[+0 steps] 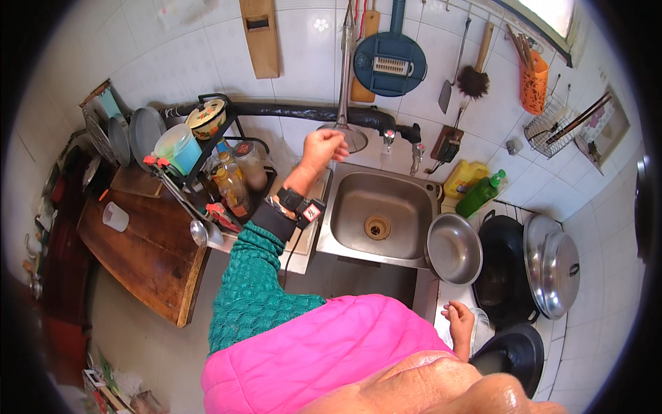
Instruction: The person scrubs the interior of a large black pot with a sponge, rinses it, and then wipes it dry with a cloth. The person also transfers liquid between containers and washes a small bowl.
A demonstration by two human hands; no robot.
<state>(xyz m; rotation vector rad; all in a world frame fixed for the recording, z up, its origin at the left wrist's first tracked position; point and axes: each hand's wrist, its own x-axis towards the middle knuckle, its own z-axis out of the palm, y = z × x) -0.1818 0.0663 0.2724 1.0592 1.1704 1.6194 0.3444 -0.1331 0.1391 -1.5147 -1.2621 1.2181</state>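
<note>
My left hand [326, 147], its fingers curled, is raised in front of the round wire basket of a long-handled metal strainer [355, 139] on the tiled wall; whether they touch cannot be told. A black band with a small device circles that wrist. My right hand [459, 323] is low on the right, fingers loosely bent and holding nothing visible, beside a clear bowl-like item [481, 328] that it partly hides. Between the hands lies a stainless steel sink [382, 207] with a drain strainer [377, 227]. A metal basin [455, 249] stands at its right edge.
Two taps [388, 139] project above the sink. Right of it are a green pump bottle [480, 195], a yellow jug [465, 178], a black pan [504, 269], metal lids [561, 269] and a dark basin [514, 357]. Leftward stand a black rack [243, 116] with bottles and a wooden table [150, 248].
</note>
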